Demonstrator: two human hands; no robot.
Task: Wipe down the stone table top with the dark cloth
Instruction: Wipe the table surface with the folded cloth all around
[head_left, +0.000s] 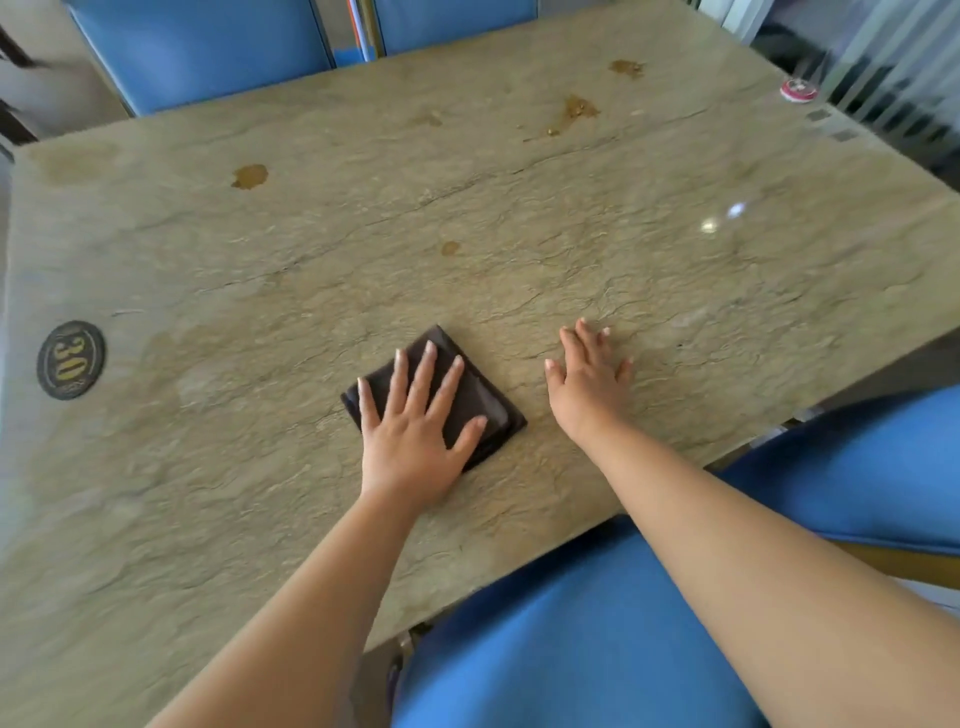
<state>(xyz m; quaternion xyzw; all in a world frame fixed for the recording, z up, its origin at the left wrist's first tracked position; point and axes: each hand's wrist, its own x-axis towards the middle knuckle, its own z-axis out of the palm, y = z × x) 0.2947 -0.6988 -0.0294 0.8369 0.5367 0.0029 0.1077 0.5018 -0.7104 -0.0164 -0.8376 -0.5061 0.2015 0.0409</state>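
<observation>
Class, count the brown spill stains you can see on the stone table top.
5: one far left, one small mid-table, a faint one beyond centre, two far right. Fainter marks may escape the blur.

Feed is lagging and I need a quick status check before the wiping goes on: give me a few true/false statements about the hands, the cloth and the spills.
1. The left hand lies flat on the dark cloth. True.
2. The right hand grips the cloth. False: it rests flat on the bare stone table top, apart from the cloth.
3. Brown stains remain on the table's far side. True.
4. The cloth is spread fully open. False: it is folded into a square.
5. The oval "30" badge sits near the right hand. False: it is far to the left.
</observation>
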